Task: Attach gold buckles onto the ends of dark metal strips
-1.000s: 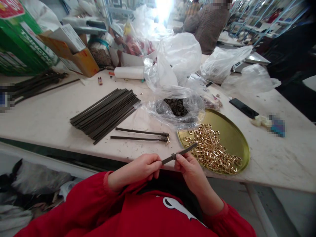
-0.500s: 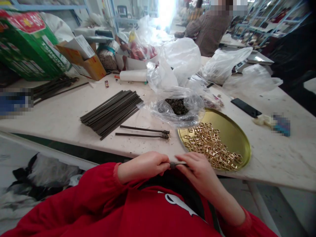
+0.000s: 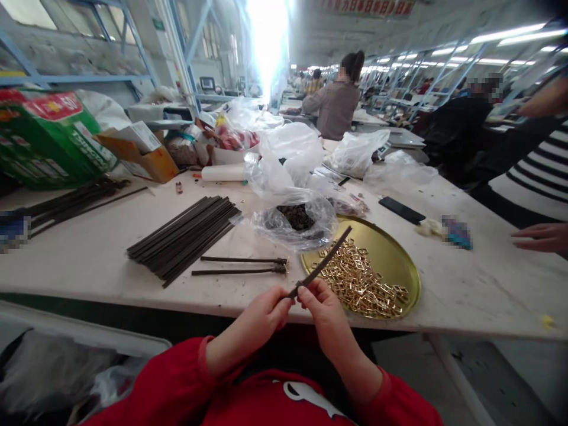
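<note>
A dark brown strap (image 3: 326, 260) slants up to the right between my hands, its free end over the gold tray. My left hand (image 3: 271, 309) pinches its lower end, and my right hand (image 3: 320, 300) grips it just above, thumb on top. A small loop seems to sit on the strap by my right thumb; my fingers partly hide it. Beyond my hands lie two straps (image 3: 239, 266) with gold buckles at their right ends. Many gold buckles (image 3: 359, 281) fill part of the round tray (image 3: 406, 260). Dark loops (image 3: 295, 217) lie in a clear plastic bag (image 3: 266, 222).
A stack of dark straps (image 3: 184, 236) lies at the left of the table. Behind are a white roll (image 3: 223, 173), an open carton (image 3: 151, 160) and plastic bags (image 3: 288, 148). A black phone (image 3: 402, 210) lies right. Another person's hand (image 3: 541, 238) rests at the right edge.
The camera view has tilted up. My hands now hold the strap raised, its long end pointing up right, where before it lay low between them. Another person's hand has come into view at right.
</note>
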`<state>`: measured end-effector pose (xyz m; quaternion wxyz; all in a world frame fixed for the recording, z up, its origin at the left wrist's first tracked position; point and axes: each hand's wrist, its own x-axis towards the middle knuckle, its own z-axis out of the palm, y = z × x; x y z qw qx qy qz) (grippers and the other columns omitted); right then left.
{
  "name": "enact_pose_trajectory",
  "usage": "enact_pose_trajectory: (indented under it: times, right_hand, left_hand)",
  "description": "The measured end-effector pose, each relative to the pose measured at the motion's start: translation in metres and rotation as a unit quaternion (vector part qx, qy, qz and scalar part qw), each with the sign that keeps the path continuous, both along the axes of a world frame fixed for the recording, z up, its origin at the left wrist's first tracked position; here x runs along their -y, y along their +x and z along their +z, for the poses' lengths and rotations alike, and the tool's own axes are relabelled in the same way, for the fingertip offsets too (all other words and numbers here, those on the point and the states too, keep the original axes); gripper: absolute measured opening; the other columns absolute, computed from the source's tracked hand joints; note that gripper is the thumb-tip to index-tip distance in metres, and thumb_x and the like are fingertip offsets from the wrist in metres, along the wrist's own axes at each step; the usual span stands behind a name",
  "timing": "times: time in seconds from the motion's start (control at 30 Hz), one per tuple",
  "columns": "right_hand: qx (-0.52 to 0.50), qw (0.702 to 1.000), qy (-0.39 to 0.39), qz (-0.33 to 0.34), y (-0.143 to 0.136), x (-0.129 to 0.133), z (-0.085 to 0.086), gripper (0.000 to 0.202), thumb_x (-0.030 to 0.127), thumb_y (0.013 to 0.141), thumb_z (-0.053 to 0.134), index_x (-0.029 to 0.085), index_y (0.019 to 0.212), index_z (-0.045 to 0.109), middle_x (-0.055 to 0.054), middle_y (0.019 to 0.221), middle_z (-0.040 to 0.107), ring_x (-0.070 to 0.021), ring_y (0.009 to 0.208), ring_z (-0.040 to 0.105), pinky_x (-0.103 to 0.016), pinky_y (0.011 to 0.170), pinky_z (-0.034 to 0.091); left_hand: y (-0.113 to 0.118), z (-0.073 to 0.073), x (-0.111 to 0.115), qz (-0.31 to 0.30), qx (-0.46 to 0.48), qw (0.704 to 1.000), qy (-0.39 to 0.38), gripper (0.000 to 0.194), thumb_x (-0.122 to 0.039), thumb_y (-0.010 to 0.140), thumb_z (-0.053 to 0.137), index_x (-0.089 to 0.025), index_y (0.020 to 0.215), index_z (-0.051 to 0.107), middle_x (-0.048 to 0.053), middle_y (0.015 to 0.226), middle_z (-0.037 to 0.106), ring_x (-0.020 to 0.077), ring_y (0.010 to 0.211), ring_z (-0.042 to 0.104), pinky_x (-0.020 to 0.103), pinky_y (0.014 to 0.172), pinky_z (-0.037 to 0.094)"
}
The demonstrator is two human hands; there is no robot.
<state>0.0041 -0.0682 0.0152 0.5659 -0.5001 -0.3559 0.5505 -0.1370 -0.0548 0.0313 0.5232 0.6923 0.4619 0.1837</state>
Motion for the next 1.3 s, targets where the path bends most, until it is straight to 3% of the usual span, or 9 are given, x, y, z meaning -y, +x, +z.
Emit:
enact_pose_trajectory:
  times: [0.1,0.3,0.4,0.47,0.53,0.63,0.87,1.13,1.3]
  right_hand:
    - [0.014,1.000,-0.015,-0.014,0.008,-0.005,-0.006,0.019,0.034,0.065,0.069,0.019,0.069,0.057,0.003,0.062,0.056,-0.0111,0.058,0.046,-0.024,0.058,0.036]
    - [0.017,0.998,-0.059,-0.012,0.009,-0.013,-0.022,0.020,0.035,0.065,0.066,0.019,0.068,0.055,0.002,0.061,0.056,-0.0110,0.057,0.046,-0.024,0.055,0.034]
    - [0.016,0.997,-0.063,0.032,-0.004,-0.010,-0.023,0.019,0.034,0.065,0.066,0.019,0.069,0.055,0.003,0.059,0.055,-0.0113,0.056,0.046,-0.024,0.055,0.034]
    - [0.011,0.995,-0.069,0.075,-0.008,-0.008,-0.024,0.021,0.037,0.066,0.066,0.020,0.070,0.055,0.004,0.060,0.054,-0.0116,0.056,0.046,-0.025,0.054,0.035]
    - [0.032,0.993,-0.068,0.091,-0.005,-0.007,-0.027,0.024,0.043,0.070,0.063,0.020,0.067,0.055,0.003,0.058,0.052,-0.0122,0.056,0.046,-0.026,0.055,0.036]
    - [0.094,0.993,-0.051,0.050,0.011,-0.009,-0.032,0.033,0.047,0.077,0.053,0.020,0.058,0.052,0.003,0.054,0.049,-0.0124,0.054,0.043,-0.026,0.055,0.034]
    - [0.112,0.990,-0.056,0.061,0.019,-0.010,-0.033,0.036,0.048,0.079,0.051,0.021,0.055,0.051,0.002,0.051,0.048,-0.0130,0.052,0.041,-0.027,0.054,0.032]
    - [-0.151,0.969,-0.166,0.100,0.012,-0.003,-0.040,0.029,0.041,0.071,0.061,0.020,0.055,0.050,0.004,0.049,0.047,-0.0105,0.047,0.041,-0.026,0.050,0.036]
    - [-0.214,0.946,-0.215,0.110,0.008,0.000,-0.041,0.027,0.036,0.068,0.064,0.019,0.053,0.049,0.005,0.047,0.045,-0.0096,0.044,0.043,-0.025,0.047,0.037]
  left_hand:
    - [-0.020,0.003,-0.004,-0.035,-0.051,0.998,-0.008,0.026,-0.034,0.087,0.034,-0.018,0.071,0.046,-0.004,0.060,0.045,0.0116,0.058,0.042,0.022,0.055,0.034]
    - [-0.056,0.004,-0.009,-0.063,-0.098,0.988,-0.103,0.018,-0.028,0.081,0.040,-0.016,0.073,0.051,-0.003,0.061,0.050,0.0116,0.059,0.046,0.021,0.055,0.037]
    - [-0.043,-0.007,-0.010,-0.023,-0.002,0.984,-0.175,0.032,-0.033,0.081,0.042,-0.014,0.106,0.046,-0.003,0.068,0.053,0.0102,0.055,0.049,0.021,0.053,0.040]
    - [-0.030,-0.013,-0.014,-0.014,0.054,0.979,-0.198,0.041,-0.038,0.082,0.042,-0.014,0.116,0.039,-0.003,0.070,0.053,0.0080,0.050,0.046,0.019,0.048,0.037]
    - [-0.021,-0.017,-0.017,-0.019,0.072,0.978,-0.195,0.034,-0.038,0.083,0.041,-0.014,0.106,0.046,-0.005,0.065,0.049,0.0060,0.046,0.040,0.017,0.044,0.032]
    - [-0.016,-0.018,-0.019,-0.021,0.071,0.976,-0.204,0.026,-0.037,0.083,0.041,-0.014,0.091,0.050,-0.007,0.058,0.044,0.0051,0.044,0.034,0.017,0.042,0.026]
    - [-0.013,-0.010,-0.018,-0.016,0.061,0.970,-0.234,0.020,-0.035,0.082,0.041,-0.016,0.083,0.046,-0.004,0.066,0.052,0.0048,0.045,0.041,0.017,0.042,0.030]
    - [-0.005,-0.003,-0.012,-0.011,0.118,0.963,-0.241,0.010,-0.020,0.080,0.037,-0.015,0.081,0.046,-0.003,0.069,0.051,0.0041,0.046,0.035,0.017,0.043,0.027]
    - [-0.003,0.001,-0.004,0.005,0.169,0.947,-0.272,0.006,-0.019,0.079,0.040,-0.016,0.083,0.043,-0.004,0.067,0.051,0.0037,0.043,0.030,0.017,0.041,0.021]
